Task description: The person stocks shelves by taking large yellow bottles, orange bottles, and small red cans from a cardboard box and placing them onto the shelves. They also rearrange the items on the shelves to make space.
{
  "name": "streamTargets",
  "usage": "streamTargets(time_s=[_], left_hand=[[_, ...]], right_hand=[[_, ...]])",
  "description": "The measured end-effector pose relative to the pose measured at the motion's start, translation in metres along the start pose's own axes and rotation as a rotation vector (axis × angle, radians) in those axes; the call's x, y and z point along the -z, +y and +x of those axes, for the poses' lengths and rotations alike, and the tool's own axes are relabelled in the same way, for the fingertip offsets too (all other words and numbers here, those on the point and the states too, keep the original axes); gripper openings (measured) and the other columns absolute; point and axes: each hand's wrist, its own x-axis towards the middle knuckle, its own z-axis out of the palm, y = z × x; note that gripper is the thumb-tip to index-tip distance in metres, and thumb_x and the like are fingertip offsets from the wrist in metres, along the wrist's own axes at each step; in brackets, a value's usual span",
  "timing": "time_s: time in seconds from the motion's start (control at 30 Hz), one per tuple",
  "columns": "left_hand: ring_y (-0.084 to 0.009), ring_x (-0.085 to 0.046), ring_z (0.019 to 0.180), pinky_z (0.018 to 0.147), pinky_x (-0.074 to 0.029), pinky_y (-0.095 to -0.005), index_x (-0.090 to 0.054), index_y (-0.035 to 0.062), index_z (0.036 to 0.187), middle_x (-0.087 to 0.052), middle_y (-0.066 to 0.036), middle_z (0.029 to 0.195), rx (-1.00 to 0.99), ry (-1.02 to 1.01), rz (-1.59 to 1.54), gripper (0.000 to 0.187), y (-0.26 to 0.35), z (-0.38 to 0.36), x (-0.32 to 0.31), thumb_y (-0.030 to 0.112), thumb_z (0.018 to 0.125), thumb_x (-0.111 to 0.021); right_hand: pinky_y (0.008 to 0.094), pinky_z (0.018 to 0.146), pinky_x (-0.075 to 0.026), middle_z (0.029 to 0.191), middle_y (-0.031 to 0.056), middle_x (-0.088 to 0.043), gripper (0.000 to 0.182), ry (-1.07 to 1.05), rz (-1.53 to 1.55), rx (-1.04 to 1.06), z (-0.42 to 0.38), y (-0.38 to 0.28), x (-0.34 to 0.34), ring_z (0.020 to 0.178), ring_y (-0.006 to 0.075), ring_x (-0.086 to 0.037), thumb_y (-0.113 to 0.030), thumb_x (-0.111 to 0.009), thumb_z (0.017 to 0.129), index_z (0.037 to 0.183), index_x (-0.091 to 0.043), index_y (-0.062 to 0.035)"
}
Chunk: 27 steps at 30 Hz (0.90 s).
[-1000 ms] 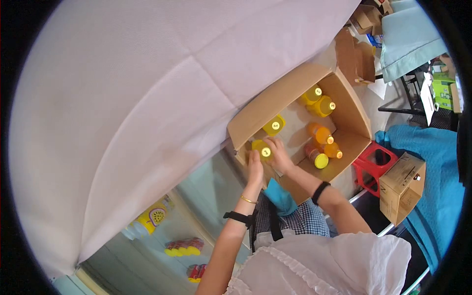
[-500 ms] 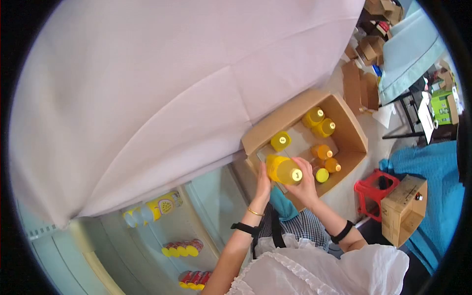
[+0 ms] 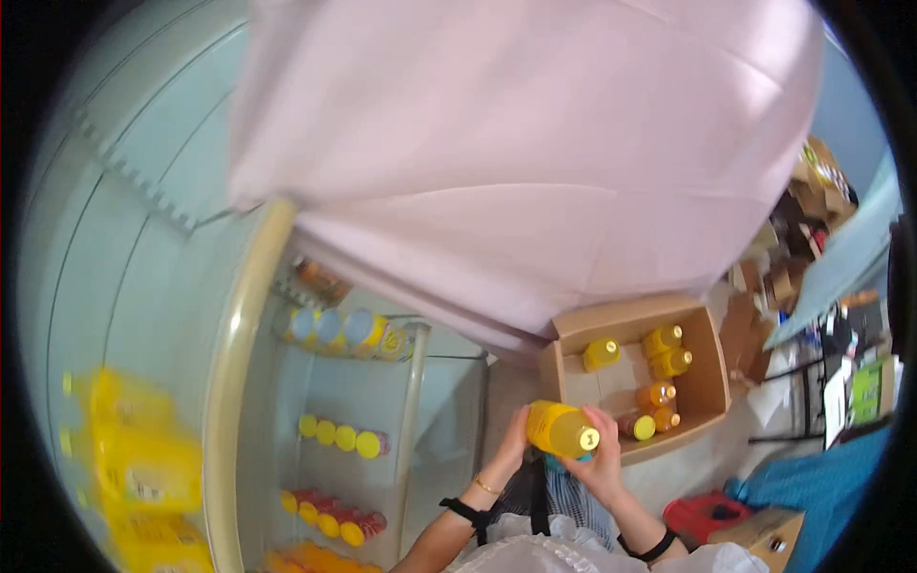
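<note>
The person's two bare hands share a full yellow bottle of clear plastic with a pale yellow printed cap (image 3: 556, 430), holding it tilted in the air. The left hand (image 3: 514, 442) is against its base end, fingers partly curved and pressed to the side. The right hand (image 3: 602, 456) grips nearer the cap, its fingers curled part-closed around the bottle (the cap itself sticks out uncovered). The bottle is at the near left corner of an open brown cardboard box (image 3: 709, 368), just above the person's lap.

Inside the box stand one yellow bottle alone (image 3: 601, 354), a pair of yellow bottles side by side (image 3: 668, 350), two orange bottles with pale caps (image 3: 657, 394) and, close to them, a reddish round container with a yellow-green lid (image 3: 637, 427).

To the left is a pale blue-green shelved cabinet with cream edging (image 3: 413, 420). It holds a row of large yellow printed containers with pale blue ends (image 3: 361, 329), a row of small containers with yellow-green ends (image 3: 370, 443) and a row of red containers with yellow ends (image 3: 339, 523). Blurred yellow packages (image 3: 148, 468) are at the far left. A pale pink cloth (image 3: 535, 191) hangs above, and a red plastic stool (image 3: 702, 516) is at lower right.
</note>
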Motion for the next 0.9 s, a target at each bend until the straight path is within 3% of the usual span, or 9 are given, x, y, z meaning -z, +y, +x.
streamTargets(time_s=[0.17,0.33,0.47,0.6,0.67,0.7,0.8,0.83,0.9], left_hand=[[-0.014,-0.055,0.106,0.088,-0.045,-0.0305,-0.049,0.0085,0.126,-0.056,-0.005,0.12,0.059,0.065,-0.17,0.047,0.004,-0.068,0.046,0.044,0.098,-0.037],[-0.0141,-0.051,0.108,0.09,-0.042,-0.0298,-0.047,0.0076,0.126,-0.054,-0.005,0.118,-0.139,0.191,-0.214,0.045,0.018,-0.127,0.098,0.041,0.097,-0.04],[-0.0122,-0.047,0.104,0.089,-0.038,-0.0275,-0.047,0.0062,0.119,-0.051,-0.003,0.11,-0.289,0.344,-0.159,0.041,0.075,-0.202,0.097,0.04,0.096,-0.043],[-0.0114,-0.042,0.11,0.096,-0.032,-0.0277,-0.044,0.007,0.12,-0.048,-0.002,0.114,-0.503,0.361,-0.139,0.04,0.112,-0.272,0.092,0.039,0.097,-0.043],[-0.0138,-0.043,0.118,0.1,-0.032,-0.0337,-0.04,0.0054,0.132,-0.048,-0.003,0.128,-0.613,0.271,-0.145,0.047,0.122,-0.298,0.086,0.037,0.098,-0.042],[-0.0138,-0.043,0.118,0.1,-0.032,-0.0337,-0.04,0.0054,0.132,-0.048,-0.003,0.128,-0.627,0.277,-0.158,0.047,0.128,-0.313,0.078,0.037,0.098,-0.042],[-0.0158,-0.037,0.125,0.103,-0.03,-0.035,-0.031,0.004,0.137,-0.041,-0.005,0.135,-0.655,0.245,-0.183,0.056,0.149,-0.35,0.053,0.04,0.096,-0.045],[-0.0177,-0.031,0.129,0.106,-0.024,-0.0344,-0.022,0.0018,0.139,-0.034,-0.008,0.138,-0.704,0.179,-0.146,0.061,0.153,-0.357,0.048,0.038,0.096,-0.045],[-0.0197,-0.024,0.133,0.11,-0.019,-0.0337,-0.012,-0.0004,0.142,-0.027,-0.012,0.141,-0.76,0.124,-0.109,0.067,0.164,-0.369,0.041,0.035,0.096,-0.046]], right_hand=[[0.0423,0.099,-0.037,0.124,0.0166,-0.048,0.08,-0.151,0.036,0.154,-0.03,-0.041,-0.023,0.116,0.0346,-0.044,-0.011,-0.083,0.056,0.127,-0.047,-0.0059],[0.0418,0.099,-0.037,0.125,0.0163,-0.048,0.081,-0.225,0.175,0.262,-0.057,-0.087,-0.051,0.116,0.0336,-0.044,-0.013,-0.084,0.056,0.127,-0.047,-0.0054],[0.0381,0.101,-0.039,0.13,0.0135,-0.043,0.085,-0.279,0.315,0.352,-0.07,-0.113,-0.068,0.119,0.0255,-0.045,-0.012,-0.086,0.056,0.13,-0.044,-0.0054],[0.0382,0.101,-0.039,0.135,0.0138,-0.04,0.089,-0.315,0.497,0.502,-0.069,-0.141,-0.074,0.122,0.0242,-0.043,-0.015,-0.087,0.058,0.133,-0.04,-0.006],[0.04,0.102,-0.038,0.137,0.0162,-0.037,0.095,-0.337,0.699,0.5,-0.065,-0.16,-0.074,0.123,0.0265,-0.043,-0.019,-0.088,0.059,0.136,-0.035,-0.004],[0.0388,0.096,-0.042,0.132,0.0169,-0.038,0.099,-0.288,0.95,0.455,-0.068,-0.179,-0.078,0.117,0.0271,-0.046,-0.026,-0.089,0.058,0.134,-0.034,0.0068],[0.0395,0.097,-0.042,0.134,0.0178,-0.035,0.105,-0.247,1.027,0.652,-0.051,-0.206,-0.078,0.119,0.0279,-0.045,-0.037,-0.088,0.058,0.135,-0.032,0.0062],[0.0422,0.1,-0.041,0.133,0.0152,-0.036,0.112,-0.177,1.029,0.685,-0.048,-0.214,-0.084,0.121,0.0293,-0.044,-0.049,-0.084,0.06,0.14,-0.024,0.0006],[0.0439,0.102,-0.039,0.135,0.0137,-0.035,0.115,-0.194,1.02,0.688,-0.043,-0.228,-0.079,0.123,0.0302,-0.042,-0.053,-0.082,0.06,0.142,-0.019,-0.0031]])
